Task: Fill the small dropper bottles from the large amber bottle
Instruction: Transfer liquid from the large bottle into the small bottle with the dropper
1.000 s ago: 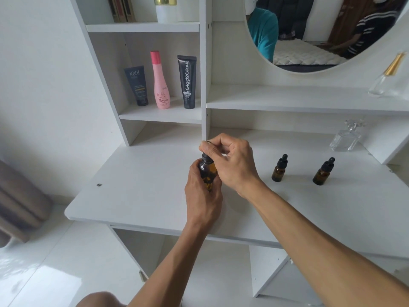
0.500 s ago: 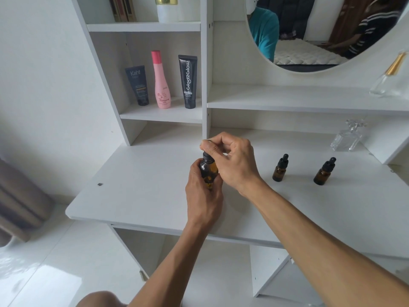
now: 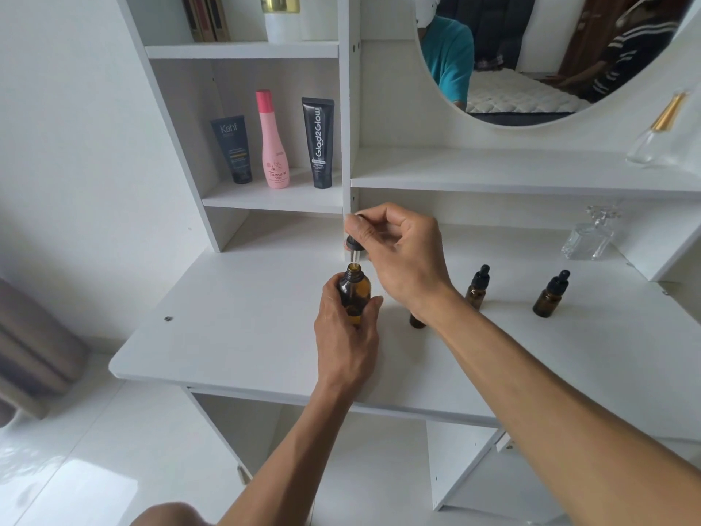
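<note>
My left hand (image 3: 347, 336) grips the large amber bottle (image 3: 355, 292) upright above the white desk (image 3: 242, 336). Its mouth is uncovered. My right hand (image 3: 402, 256) pinches the black dropper cap (image 3: 354, 242) just above the mouth, and the glass pipette still dips into the neck. Two small capped amber dropper bottles (image 3: 478, 286) (image 3: 550, 294) stand on the desk to the right. A third small bottle (image 3: 417, 321) is mostly hidden behind my right wrist.
A clear glass perfume bottle (image 3: 590, 237) stands at the back right under the shelf. Two dark tubes (image 3: 232, 149) (image 3: 318, 142) and a pink bottle (image 3: 274, 142) stand in the left cubby. A round mirror (image 3: 531, 58) hangs above, with a glass bottle (image 3: 656, 134) on the right shelf.
My right hand has lifted the dropper cap off the large bottle's neck, baring the pipette and the mouth. The third small bottle now peeks out behind my wrist.
</note>
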{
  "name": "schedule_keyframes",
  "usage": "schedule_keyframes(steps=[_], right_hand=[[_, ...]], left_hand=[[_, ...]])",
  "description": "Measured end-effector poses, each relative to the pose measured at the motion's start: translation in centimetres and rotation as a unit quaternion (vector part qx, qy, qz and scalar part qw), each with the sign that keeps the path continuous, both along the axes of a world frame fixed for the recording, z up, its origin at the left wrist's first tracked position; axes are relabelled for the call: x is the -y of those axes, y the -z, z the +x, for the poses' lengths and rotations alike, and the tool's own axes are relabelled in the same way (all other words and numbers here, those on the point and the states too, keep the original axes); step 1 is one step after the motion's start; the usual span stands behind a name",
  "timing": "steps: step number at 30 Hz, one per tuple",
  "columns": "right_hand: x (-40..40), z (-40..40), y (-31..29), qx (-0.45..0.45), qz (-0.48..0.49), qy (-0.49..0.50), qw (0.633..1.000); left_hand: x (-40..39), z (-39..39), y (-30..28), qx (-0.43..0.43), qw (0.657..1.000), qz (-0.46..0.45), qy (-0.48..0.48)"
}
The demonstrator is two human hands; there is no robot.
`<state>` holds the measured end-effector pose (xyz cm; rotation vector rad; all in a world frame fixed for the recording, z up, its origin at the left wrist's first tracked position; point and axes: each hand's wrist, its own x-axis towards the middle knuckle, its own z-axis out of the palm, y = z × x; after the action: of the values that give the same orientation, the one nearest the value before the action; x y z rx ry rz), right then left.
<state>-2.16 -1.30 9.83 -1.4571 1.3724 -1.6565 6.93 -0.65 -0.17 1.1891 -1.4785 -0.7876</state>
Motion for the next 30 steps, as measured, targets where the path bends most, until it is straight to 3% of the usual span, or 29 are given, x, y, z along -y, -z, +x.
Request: schedule_keyframes(steps=[22,30], right_hand=[[-0.7,-0.8,-4.5,0.079,-0.05,0.008,0.996],[-0.9,-3.2,-5.0,0.066,-0.058,0.04,0.995]], left_hand=[[-0.1,-0.1,-0.2,-0.004,1.0,0.001,-0.002],[-0.1,-0.1,-0.2,0.001,1.0,0.001,-0.005]])
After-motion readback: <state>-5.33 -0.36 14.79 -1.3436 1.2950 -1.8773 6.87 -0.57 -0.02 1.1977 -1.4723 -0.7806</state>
